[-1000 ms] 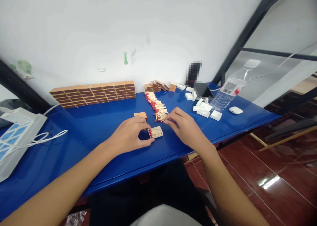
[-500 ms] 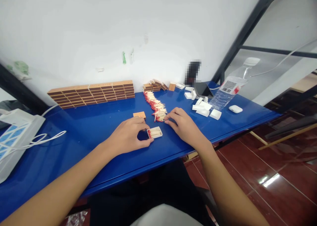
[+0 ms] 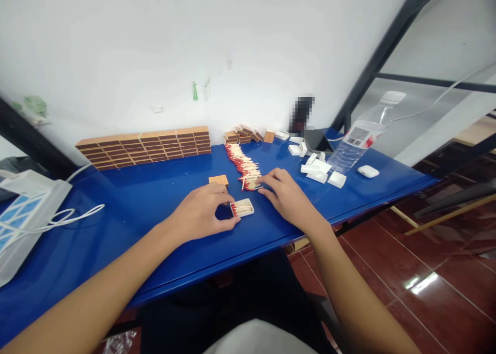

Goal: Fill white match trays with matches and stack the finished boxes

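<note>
Left hand (image 3: 201, 212) pinches rectangular cardboard tray (image 3: 243, 208)

Bare table (image 3: 147, 199) lay open left of left hand (image 3: 201, 212) fingers. Match tray (image 3: 243, 208) filled gap toward right hand (image 3: 289, 196). Match pile (image 3: 241, 162) blocked beyond its fingertips, white trays (image 3: 321, 173) farther right.

A single camera, worn on the person's head, looks forward and down along both forearms onto the blue counter (image 3: 147, 199). It sits close, above and behind the left grip (image 3: 201, 214) and the right grip (image 3: 289, 199). The frame centres roughly on the matchbox tray (image 3: 243, 208) between them. Beyond the grips it reaches the white wall (image 3: 155, 49); right of the right grip, the tiled floor (image 3: 426, 271).
</note>
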`<state>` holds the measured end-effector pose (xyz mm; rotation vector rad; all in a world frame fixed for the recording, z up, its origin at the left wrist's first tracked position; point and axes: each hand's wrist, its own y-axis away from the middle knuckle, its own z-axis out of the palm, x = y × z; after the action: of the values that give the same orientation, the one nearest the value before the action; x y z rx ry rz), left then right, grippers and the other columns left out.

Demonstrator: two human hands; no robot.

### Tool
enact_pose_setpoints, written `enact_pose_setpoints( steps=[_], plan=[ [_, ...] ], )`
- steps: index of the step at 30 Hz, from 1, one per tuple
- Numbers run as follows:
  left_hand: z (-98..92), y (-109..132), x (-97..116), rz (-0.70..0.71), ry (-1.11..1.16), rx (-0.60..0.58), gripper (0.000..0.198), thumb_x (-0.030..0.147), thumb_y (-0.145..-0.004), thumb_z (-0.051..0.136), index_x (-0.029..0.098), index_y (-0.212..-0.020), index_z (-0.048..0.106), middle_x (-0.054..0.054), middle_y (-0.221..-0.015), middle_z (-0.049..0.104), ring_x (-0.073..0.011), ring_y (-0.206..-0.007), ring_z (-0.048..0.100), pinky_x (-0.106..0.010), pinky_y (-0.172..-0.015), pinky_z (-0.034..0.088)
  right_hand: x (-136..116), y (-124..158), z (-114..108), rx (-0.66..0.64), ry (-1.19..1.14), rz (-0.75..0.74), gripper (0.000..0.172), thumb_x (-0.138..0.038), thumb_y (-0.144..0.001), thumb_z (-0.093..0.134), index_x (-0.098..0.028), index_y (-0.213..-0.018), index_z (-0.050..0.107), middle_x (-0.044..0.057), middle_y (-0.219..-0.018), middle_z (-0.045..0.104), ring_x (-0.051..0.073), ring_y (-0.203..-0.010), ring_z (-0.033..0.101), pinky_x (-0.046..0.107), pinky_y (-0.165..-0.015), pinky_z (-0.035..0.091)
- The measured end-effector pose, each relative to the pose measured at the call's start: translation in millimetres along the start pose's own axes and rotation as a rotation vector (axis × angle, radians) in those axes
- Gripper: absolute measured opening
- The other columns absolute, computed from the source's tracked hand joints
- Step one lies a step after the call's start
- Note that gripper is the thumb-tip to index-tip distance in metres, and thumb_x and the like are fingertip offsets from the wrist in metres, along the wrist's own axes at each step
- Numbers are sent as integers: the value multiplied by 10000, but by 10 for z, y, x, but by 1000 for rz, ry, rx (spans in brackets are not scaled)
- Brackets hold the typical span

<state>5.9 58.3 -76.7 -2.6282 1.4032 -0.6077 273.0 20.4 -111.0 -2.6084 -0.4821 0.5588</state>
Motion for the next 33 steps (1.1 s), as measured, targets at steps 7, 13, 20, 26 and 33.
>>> enact_pose_setpoints(
  steps=[7,13,20,26,33],
  plan=[
    [15,-12,-17,6,-2,-3,291,450,-901,748,196,-1039,789,-54,-967,716,-241,-945,691,-385,-853,561,-24,-6,-5,6,6,-16,225,-171,-1042,538,-207,-1198,696,130,-1110,591,299,-1087,575,468,-943,533],
    [15,-6,-11,3,-2,2,289,446,-900,752,191,-1029,794,-47,-950,709,-224,-904,681,-374,-824,556,-5,-12,10,39,1,-32,118,-166,-1030,574,-193,-1056,686,126,-1083,604,296,-1050,583,477,-946,532],
    [25,-6,-18,3,-5,2,283,456,-898,752,200,-1013,788,-52,-958,717,-238,-934,688,-378,-850,555,-4,-8,-25,24,-14,-30,81,-141,-1016,587,-200,-1013,641,119,-1073,617,294,-1043,585,489,-967,523],
    [19,-11,-8,-4,5,-9,278,447,-903,748,200,-1022,790,-52,-964,720,-247,-965,694,-381,-852,557,-95,8,-124,-19,-29,-4,95,-132,-1016,571,-207,-1004,628,113,-1074,619,291,-1037,580,476,-947,521],
    [14,-15,-15,0,0,-8,275,445,-902,751,203,-1027,786,-45,-952,716,-237,-945,685,-380,-836,555,-120,46,-141,-98,-43,6,31,-201,-1029,609,-207,-1021,638,100,-1085,609,279,-1030,582,474,-958,519]
  ],
)
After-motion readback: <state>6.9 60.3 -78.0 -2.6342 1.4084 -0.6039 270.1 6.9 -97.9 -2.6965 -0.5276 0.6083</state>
